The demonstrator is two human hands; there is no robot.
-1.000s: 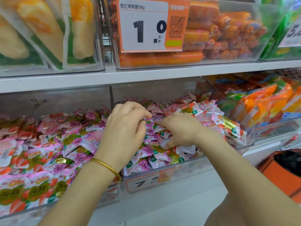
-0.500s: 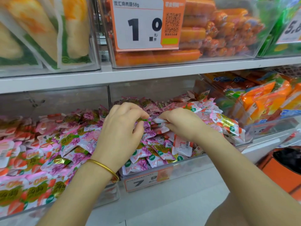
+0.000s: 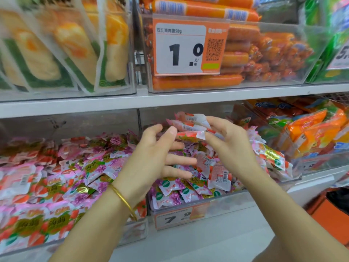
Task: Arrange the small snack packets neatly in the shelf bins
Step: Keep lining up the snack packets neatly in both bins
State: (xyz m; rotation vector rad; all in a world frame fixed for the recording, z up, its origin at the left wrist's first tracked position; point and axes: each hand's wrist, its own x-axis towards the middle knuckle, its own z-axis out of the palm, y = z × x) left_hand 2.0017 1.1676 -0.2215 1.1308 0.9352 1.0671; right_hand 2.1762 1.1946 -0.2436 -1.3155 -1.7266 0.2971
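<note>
Packets [image 3: 190,127] held above the middle bin [image 3: 222,202].
Right hand [image 3: 232,146] pinches a small bunch of them between thumb and curled fingers, over the heaped pile [image 3: 181,188]; left hand [image 3: 151,159] hovers just beside, fingers spread and nearly straight, holding nothing.

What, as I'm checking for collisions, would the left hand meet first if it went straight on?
Probably the held packets in the right hand; the left hand's spread fingers point toward them. Depth unclear.

Upper price tag [image 3: 188,49] reads 1.0 (58g above); lower tag [image 3: 181,216] 7.9
</note>
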